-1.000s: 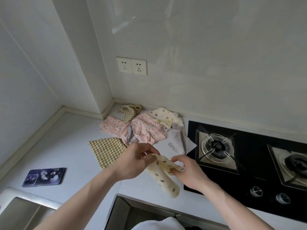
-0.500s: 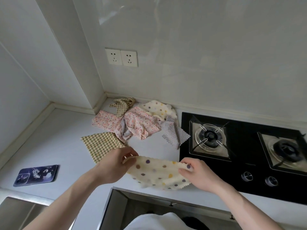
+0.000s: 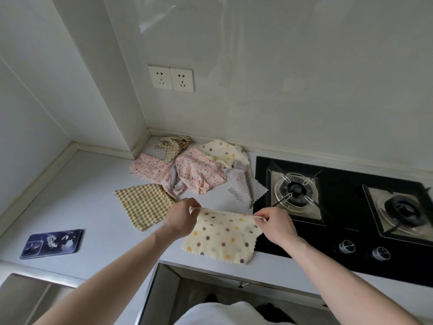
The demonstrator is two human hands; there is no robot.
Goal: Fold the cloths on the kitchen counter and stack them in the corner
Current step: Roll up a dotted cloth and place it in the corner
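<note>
Since half a second ago the cream polka-dot cloth [image 3: 222, 235] has been drawn out flatter and now lies spread on the white counter [image 3: 93, 207], its far edge lifted between the two hands. The left hand [image 3: 180, 216] pinches the far left corner; the right hand [image 3: 278, 227] pinches the far right corner, fingers curled on the fabric. Just right of the right hand sits the black gas hob [image 3: 339, 219], and the cloth's right edge overlaps its rim. Beside the left hand, on its left, lies a checked cloth [image 3: 143, 205], flat on the counter. Beyond both hands a heap of unfolded cloths [image 3: 194, 170] is bunched near the wall corner, pink, checked, dotted and pale pieces overlapping. Well to the left of the left hand rests a dark phone [image 3: 52, 243]. A double wall socket [image 3: 171, 78] is mounted above the heap.
</note>
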